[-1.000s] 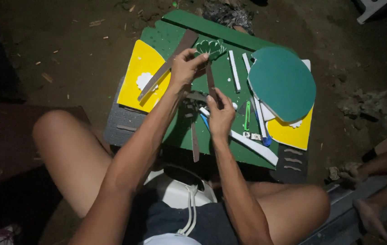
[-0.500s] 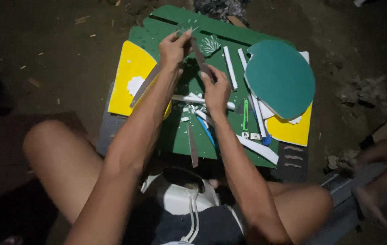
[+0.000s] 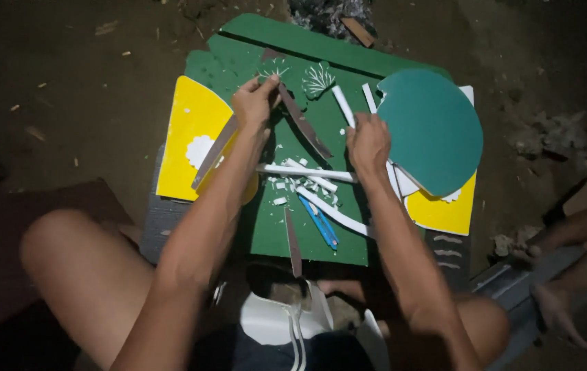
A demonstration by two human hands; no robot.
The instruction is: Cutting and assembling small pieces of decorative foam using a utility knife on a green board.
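My left hand pinches the top end of a thin brown strip that slants down-right across the green foam sheet. A second brown strip runs under that hand over the left yellow sheet. My right hand rests curled on the green sheet beside the teal round sheet, at the foot of a white strip; whether it grips that strip is unclear. White strips and scraps lie between my hands, and a blue cutter lies just below them.
White leaf-shaped cutouts sit near the green sheet's top. Another yellow sheet lies under the teal one. A third brown strip points toward my lap. The sheets rest on a grey crate. Another person's legs and feet are at the right. Dirt ground surrounds everything.
My right hand has lifted off the brown strip and moved right, toward the teal sheet. My left hand keeps hold of the strip's top end. The view has drawn closer.
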